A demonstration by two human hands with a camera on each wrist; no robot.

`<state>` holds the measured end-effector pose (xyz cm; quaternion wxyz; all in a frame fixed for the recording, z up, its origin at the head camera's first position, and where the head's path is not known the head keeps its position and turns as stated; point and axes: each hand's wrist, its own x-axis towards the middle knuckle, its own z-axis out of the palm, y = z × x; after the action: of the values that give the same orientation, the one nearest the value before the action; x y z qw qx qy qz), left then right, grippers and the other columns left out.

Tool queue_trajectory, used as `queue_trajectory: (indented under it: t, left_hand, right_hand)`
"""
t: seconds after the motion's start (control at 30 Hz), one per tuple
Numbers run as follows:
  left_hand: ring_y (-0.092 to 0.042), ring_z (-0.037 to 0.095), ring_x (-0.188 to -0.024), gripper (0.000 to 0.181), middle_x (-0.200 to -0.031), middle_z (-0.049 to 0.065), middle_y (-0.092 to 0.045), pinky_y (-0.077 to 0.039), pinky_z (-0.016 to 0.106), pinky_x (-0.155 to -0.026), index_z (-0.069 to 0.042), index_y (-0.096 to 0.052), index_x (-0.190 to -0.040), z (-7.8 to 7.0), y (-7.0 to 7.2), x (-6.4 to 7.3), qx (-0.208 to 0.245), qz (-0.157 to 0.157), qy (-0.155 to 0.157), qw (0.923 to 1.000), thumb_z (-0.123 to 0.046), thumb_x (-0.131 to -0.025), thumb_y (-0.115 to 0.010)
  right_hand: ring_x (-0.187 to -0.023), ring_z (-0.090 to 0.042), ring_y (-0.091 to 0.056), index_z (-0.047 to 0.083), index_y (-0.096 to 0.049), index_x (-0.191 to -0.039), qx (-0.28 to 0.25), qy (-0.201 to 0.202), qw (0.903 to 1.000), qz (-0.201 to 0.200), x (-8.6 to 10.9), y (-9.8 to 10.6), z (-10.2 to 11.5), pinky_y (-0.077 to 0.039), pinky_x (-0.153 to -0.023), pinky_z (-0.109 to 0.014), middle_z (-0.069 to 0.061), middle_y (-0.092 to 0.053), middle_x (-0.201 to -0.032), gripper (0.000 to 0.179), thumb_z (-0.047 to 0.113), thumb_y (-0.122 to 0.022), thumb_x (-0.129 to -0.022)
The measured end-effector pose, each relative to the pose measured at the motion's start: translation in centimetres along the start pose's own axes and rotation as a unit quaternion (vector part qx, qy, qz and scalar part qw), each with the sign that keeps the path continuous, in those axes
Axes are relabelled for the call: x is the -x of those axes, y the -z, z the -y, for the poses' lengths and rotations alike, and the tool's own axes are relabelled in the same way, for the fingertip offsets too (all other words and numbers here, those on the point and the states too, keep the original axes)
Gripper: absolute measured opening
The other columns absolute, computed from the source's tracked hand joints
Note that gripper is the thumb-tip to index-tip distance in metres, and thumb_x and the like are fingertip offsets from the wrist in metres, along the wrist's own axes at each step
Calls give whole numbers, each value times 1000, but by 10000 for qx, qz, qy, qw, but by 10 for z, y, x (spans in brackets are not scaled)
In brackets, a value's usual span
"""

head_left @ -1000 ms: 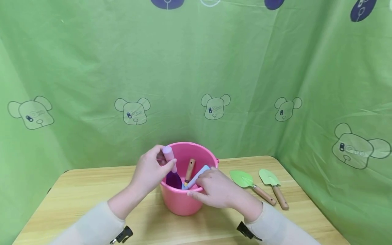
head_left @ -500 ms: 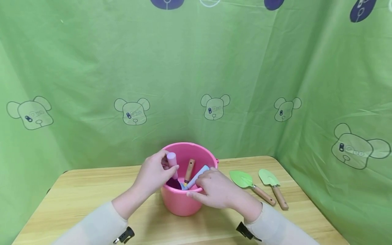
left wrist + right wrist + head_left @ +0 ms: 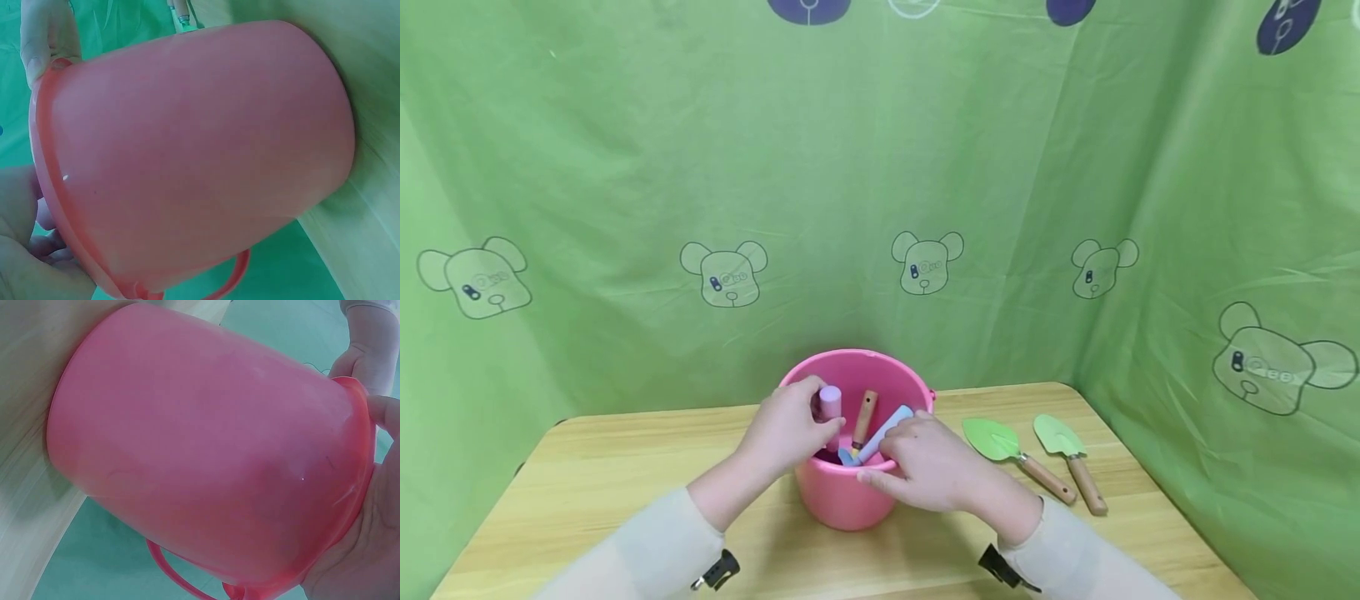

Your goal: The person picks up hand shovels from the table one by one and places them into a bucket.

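A pink bucket point(image 3: 848, 498) stands upright on the table. My left hand point(image 3: 786, 427) grips the light purple handle of a toy trowel point(image 3: 830, 406) inside the bucket, its dark blade mostly hidden behind the near rim. My right hand point(image 3: 928, 462) holds the bucket's rim on the right, thumb outside and the other fingers over the edge. Within the bucket also lean a tool with a wooden handle point(image 3: 865, 417) and a tool with a light blue handle point(image 3: 883, 433); their heads are mostly hidden. Bucket wall point(image 3: 206, 137) fills most of the left wrist view.
Two green trowels with wooden handles lie on the table point(image 3: 625, 467) right of the bucket: a bright green leaf-shaped trowel point(image 3: 992, 437) and a paler trowel point(image 3: 1060, 433). A green cloth point(image 3: 827, 167) with bear prints hangs behind and along the sides. The bucket's handle point(image 3: 165, 569) hangs down.
My left hand has moved right and lowered the purple trowel deeper into the bucket; its dark blade has sunk mostly out of sight. The right hand has stayed on the rim.
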<state>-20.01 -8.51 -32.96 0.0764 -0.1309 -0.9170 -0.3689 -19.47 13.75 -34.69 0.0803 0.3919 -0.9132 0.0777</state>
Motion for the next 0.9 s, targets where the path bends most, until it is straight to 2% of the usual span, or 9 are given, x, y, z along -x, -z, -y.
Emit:
queue_trajectory:
  t: [0.2,0.47,0.73,0.9]
  left_hand:
    - [-57,12,-67,23,-78,-4,-60,-52,28,-64,-10,-63,-96,-3,-5,-3,-367,52,-81,9993,-16,-82,-81]
    - [-57,13,-67,24,-79,-2,-61,-51,28,-62,-8,-63,-98,-10,-10,-10,-531,122,-86,9985,-17,-83,-79]
    - [-57,15,-63,20,-74,0,-58,-49,28,-57,-8,-61,-93,-16,-15,-21,-719,219,112,9971,-15,-84,-77]
    - [-57,17,-63,18,-75,2,-59,-49,28,-57,-7,-60,-94,-18,-20,-30,-667,391,286,9966,-16,-86,-74]
  right_hand:
    - [-61,-6,-41,25,-45,-62,-7,10,10000,35,0,-1,0,-39,-75,-31,13,-38,-57,53,64,-46,-97]
    - [-62,-5,-41,25,-44,-62,2,120,9999,-85,0,-1,-2,-40,-77,-32,14,-38,-57,52,63,-46,-98]
    - [-63,-4,-42,25,-44,-62,8,184,9997,-144,-1,-1,-2,-41,-78,-33,15,-38,-59,52,63,-45,-98]
    - [-67,-3,-46,26,-47,-63,-8,200,9997,-136,0,-1,-2,-43,-81,-35,18,-43,-63,51,62,-45,-99]
